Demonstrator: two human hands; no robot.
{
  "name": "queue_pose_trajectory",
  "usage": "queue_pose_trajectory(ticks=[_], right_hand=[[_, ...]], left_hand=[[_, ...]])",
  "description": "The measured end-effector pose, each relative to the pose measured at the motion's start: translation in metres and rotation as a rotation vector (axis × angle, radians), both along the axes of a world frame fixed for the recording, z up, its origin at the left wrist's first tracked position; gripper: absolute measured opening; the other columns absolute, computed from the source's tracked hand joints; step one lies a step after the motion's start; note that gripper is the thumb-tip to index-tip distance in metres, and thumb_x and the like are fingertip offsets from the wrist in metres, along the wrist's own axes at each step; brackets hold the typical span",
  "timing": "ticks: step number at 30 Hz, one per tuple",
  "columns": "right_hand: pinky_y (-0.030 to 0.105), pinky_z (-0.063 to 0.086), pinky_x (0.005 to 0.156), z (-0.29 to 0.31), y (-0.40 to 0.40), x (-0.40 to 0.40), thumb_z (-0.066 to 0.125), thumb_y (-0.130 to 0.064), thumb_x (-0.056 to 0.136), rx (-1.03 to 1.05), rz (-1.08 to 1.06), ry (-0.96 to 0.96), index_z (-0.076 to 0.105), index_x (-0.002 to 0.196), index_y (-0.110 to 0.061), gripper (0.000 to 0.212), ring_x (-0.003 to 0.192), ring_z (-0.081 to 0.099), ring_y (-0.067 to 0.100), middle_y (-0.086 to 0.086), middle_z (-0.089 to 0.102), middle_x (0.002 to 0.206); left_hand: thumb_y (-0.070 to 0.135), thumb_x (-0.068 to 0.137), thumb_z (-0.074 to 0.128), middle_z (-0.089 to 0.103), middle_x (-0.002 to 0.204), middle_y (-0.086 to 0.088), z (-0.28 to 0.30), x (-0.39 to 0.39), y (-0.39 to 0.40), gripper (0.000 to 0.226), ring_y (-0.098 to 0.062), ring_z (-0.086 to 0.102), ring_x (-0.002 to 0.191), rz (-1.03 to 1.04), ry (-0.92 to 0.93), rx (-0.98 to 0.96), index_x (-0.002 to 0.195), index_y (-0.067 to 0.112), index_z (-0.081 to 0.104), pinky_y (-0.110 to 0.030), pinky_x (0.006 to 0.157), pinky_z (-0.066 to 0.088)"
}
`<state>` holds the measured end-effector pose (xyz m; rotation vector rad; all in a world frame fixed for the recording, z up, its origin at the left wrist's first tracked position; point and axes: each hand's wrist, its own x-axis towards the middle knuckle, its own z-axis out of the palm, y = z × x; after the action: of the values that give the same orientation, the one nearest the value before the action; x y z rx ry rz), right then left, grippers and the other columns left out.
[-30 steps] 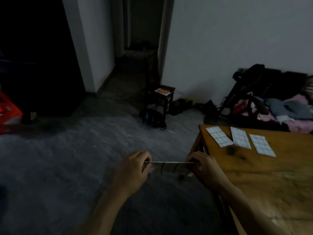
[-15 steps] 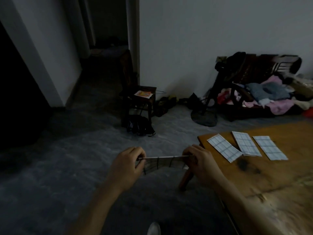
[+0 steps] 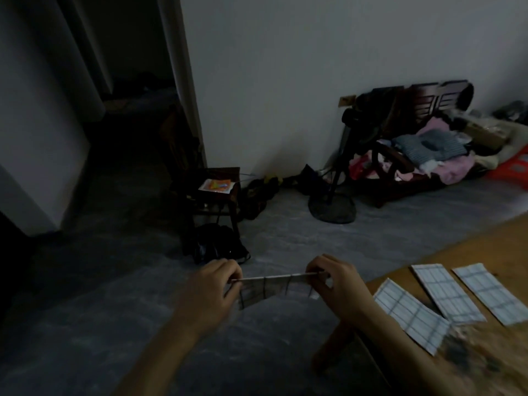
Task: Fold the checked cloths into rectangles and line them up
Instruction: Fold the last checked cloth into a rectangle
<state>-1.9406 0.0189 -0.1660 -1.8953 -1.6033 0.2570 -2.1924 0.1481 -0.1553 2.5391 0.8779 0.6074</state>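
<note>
**Fourth cloth held taut in the air, ready to be laid down**

Nearest the camera, the left hand (image 3: 213, 284) and right hand (image 3: 333, 277) each pinch one end of a checked cloth (image 3: 268, 288), stretched flat between them over the floor, just left of the table (image 3: 485, 355). Each grip is pressed together on the cloth's upper edge; the rest hangs below in shadow. It looks already doubled over, so the step in hand seems to be finishing the fold. The next move calls for carrying it right and laying it parallel to the three folded cloths (image 3: 445, 294), which lie side by side near the table's corner.

The hanging part is dim and blurred, so the number of layers cannot be told. The table's right side is cut off. Beyond, a dark stool (image 3: 218, 192) and a heap of clothes (image 3: 428, 155) by the wall are hard to make out.
</note>
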Motion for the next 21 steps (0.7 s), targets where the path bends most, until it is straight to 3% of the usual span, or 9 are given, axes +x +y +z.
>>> queue_pose_trajectory(ticks=[10,17,21], right_hand=[[0.013,0.04,0.064,0.022,0.126,0.026,0.072,-0.01,0.084,0.054,-0.219,-0.131,0.062,0.083,-0.025,0.018,0.074,0.055,0.002,-0.011,0.059,0.08],[0.017,0.042,0.062,0.036,0.198,0.035,0.071,-0.013,0.085,0.024,-0.348,-0.217,0.062,0.082,-0.024,0.015,0.072,0.054,0.001,-0.01,0.058,0.078],[0.011,0.041,0.061,0.03,0.212,0.045,0.072,-0.013,0.085,0.0,-0.377,-0.214,0.062,0.081,-0.024,0.015,0.073,0.054,-0.002,-0.015,0.057,0.079]], left_hand=[[0.019,0.088,0.065,0.055,0.085,0.013,0.0,0.061,0.175,0.013,-0.003,0.052,0.081,-0.205,-0.153,-0.11,0.086,0.026,0.055,-0.031,0.072,0.049],[0.017,0.087,0.064,0.056,0.087,0.008,0.007,0.093,0.271,0.011,-0.01,0.054,0.084,-0.354,-0.162,-0.097,0.087,0.024,0.055,-0.038,0.075,0.049],[0.019,0.087,0.064,0.056,0.087,0.009,0.006,0.118,0.301,0.012,-0.011,0.053,0.085,-0.414,-0.15,-0.061,0.087,0.025,0.054,-0.039,0.075,0.049]])
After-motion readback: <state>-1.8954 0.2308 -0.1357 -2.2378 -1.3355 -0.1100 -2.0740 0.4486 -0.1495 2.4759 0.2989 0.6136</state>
